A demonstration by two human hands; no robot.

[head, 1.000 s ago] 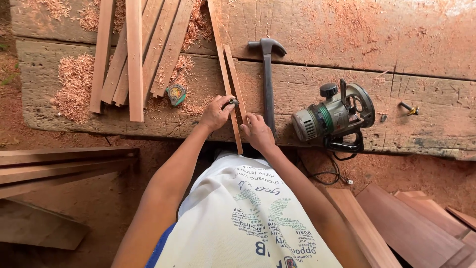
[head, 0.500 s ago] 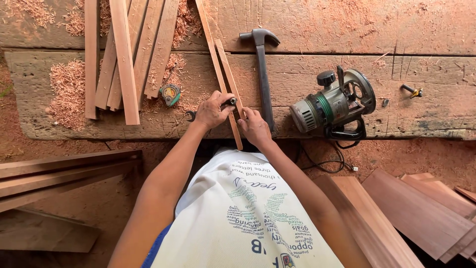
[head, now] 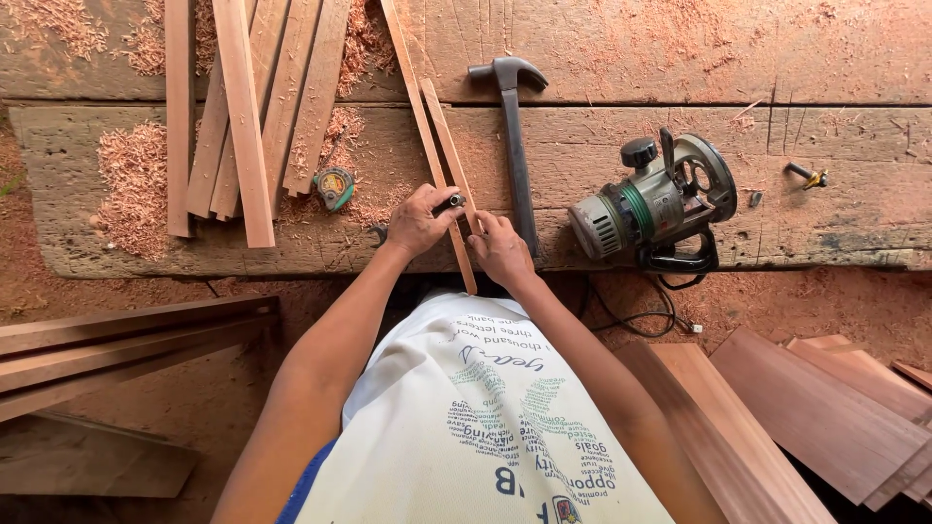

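Observation:
Two thin wooden strips [head: 434, 131] lie side by side on a rough wooden workbench [head: 602, 58], running from the top centre down to the bench's near edge. My left hand [head: 417, 221] grips a small dark cylindrical tool [head: 449, 203] pressed against the strips. My right hand [head: 501, 247] rests on the strips just right of it, fingers pinching the wood. A steel claw hammer [head: 513, 136] lies just right of both hands.
Several wooden slats [head: 248, 107] lie at the bench's left among pink shavings, with a small tape measure [head: 335, 186] beside them. An electric router [head: 660, 204] sits at the right with its cord hanging. Boards lean below on both sides [head: 825, 417].
The view has shifted slightly, so everything sits a little lower and to the left. Both hands stay on the strips in nearly the same hold.

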